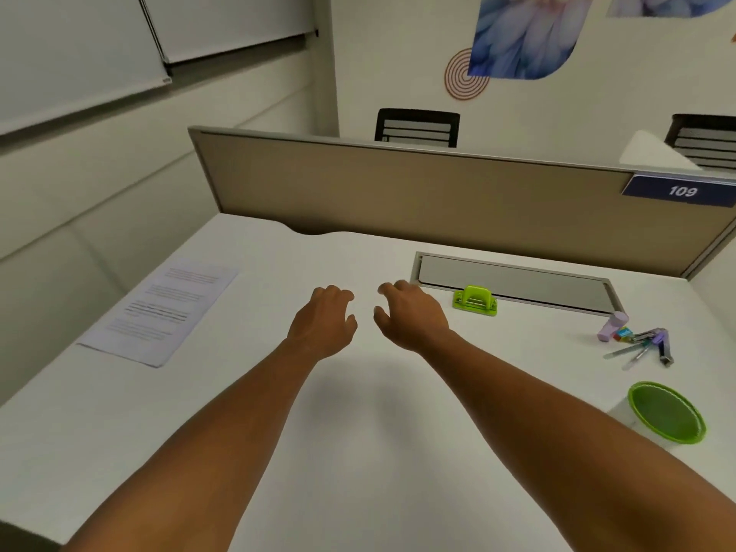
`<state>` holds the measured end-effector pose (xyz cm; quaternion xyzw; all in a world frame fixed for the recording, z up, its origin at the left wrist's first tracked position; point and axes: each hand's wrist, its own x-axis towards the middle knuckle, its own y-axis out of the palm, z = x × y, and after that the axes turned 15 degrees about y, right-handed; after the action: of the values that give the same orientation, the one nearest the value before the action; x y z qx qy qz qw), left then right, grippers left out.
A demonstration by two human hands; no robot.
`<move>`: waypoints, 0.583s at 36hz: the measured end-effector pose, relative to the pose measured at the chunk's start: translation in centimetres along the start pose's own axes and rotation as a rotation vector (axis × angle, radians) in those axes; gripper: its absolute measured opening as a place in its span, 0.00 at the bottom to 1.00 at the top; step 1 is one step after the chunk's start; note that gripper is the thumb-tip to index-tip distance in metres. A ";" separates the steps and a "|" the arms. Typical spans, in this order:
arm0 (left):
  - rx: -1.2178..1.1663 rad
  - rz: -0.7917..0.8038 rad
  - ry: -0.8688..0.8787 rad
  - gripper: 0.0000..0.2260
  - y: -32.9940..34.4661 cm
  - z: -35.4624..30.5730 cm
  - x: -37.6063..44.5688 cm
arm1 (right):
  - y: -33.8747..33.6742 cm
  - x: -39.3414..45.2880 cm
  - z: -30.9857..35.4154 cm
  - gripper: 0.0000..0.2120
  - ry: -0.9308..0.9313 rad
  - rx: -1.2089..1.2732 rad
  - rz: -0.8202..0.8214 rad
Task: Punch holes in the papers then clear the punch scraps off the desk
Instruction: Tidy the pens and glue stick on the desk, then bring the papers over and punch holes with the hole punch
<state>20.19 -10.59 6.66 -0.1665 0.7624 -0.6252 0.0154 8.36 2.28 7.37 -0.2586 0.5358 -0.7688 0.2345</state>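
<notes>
A stack of printed papers (pixel 161 310) lies flat near the left edge of the white desk (pixel 358 452). A small green hole punch (pixel 476 300) stands at the back, just in front of the grey cable tray. My left hand (pixel 324 320) and my right hand (pixel 410 314) hover side by side over the middle of the desk, palms down, fingers loosely curled and apart, holding nothing. The right hand is a short way left of the punch. The papers are well left of the left hand. No punch scraps are visible.
A green-rimmed round container (pixel 665 412) sits at the right edge. Behind it lie a lilac stick and several small metal tools (pixel 637 340). A grey cable tray lid (pixel 513 282) is set into the desk before a beige partition (pixel 398 189).
</notes>
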 end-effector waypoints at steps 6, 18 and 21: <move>-0.016 -0.002 -0.041 0.19 -1.2 6.7 -1.1 | 3.3 1.7 5.6 0.21 0.029 0.069 0.041; -0.103 -0.014 -0.123 0.18 -3.8 22.7 -4.2 | 10.4 4.6 20.0 0.21 0.088 0.117 0.193; -0.128 -0.019 -0.172 0.19 -4.3 26.4 -5.0 | 12.0 5.6 23.4 0.20 0.135 0.135 0.272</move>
<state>32.05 -34.94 4.11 -0.2275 0.7949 -0.5588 0.0643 20.32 -21.58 3.67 -0.1151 0.5275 -0.7800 0.3165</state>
